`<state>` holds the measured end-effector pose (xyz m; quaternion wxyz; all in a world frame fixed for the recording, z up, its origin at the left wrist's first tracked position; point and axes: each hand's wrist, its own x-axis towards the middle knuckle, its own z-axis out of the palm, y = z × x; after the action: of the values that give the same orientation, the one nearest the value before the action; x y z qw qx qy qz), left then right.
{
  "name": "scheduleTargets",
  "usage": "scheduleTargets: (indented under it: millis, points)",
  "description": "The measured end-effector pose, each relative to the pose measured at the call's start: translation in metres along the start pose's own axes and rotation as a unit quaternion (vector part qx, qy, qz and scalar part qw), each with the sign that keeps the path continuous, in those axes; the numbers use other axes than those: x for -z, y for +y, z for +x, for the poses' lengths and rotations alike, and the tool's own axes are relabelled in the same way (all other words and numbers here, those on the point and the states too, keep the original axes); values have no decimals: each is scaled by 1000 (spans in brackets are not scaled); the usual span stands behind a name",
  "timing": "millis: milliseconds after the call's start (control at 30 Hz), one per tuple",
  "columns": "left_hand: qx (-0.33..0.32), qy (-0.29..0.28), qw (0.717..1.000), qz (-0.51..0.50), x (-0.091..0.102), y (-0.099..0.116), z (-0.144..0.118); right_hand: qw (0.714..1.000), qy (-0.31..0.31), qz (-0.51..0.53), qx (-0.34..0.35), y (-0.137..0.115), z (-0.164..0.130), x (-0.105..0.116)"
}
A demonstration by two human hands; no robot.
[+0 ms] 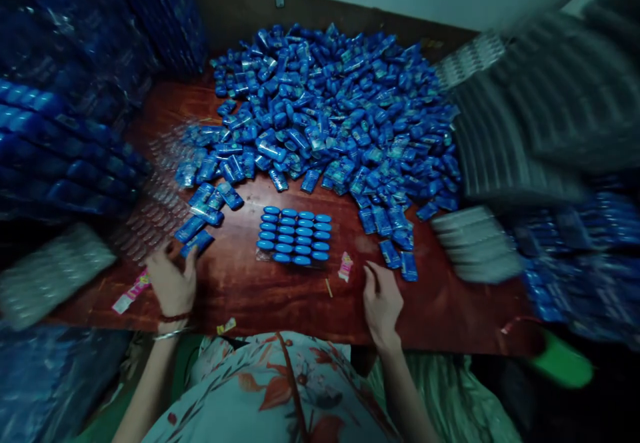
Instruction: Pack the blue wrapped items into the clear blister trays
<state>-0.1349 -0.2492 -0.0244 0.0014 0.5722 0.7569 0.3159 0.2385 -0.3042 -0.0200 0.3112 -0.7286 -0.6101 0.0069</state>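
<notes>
Table (240,300), red-brown, across the middle of the frame, bearing:
1 block (295,234), centre of the frame: blue pieces in 4 neat columns, on what seems a clear tray showing at its lower left
1 pile (335,110), upper centre: blue packets, loose, heaped, many
Stray packets (197,243), left of centre, beside the left hand
1 pink wrapper (345,266), between block and right hand

Hands, 2
Left hand (173,282), lower left: thumb and fingers spread apart, nothing seen gripped; reaches over the clear trays (155,210) and overlaps a pink strip (131,293); contact cannot be told
Right hand (383,302), lower right of centre: loosely curled, thumb and forefinger apart, no object visible in it; pink wrapper near

Progress, as judged: part-way. Apparently done: the blue stack (55,143) at left, its trays looking filled; the block, ordered. Apparently left: the whole pile, unsorted, and the grey stack (535,96) at right, its trays seemingly unfilled, details blurred
</notes>
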Motion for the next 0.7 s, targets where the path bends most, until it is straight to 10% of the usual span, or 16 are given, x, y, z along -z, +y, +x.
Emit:
scheduleTargets:
  millis: [133, 267, 500, 700]
  points:
    - [2, -82, 997, -3, -4, -22, -1, 989, 58, -84, -107, 47, 14, 26]
    - [-104, -124, 986, 28, -10, -8, -12, 988, -43, -136, -63, 71, 34, 26]
    - [-130, -177, 976, -16, -15, 29, -34, 976, -85, -197, 40, 33, 24, -13]
    - [-61, -41, 996, -48, -20, 22, 39, 979, -105, -162, 63, 9, 0, -18]
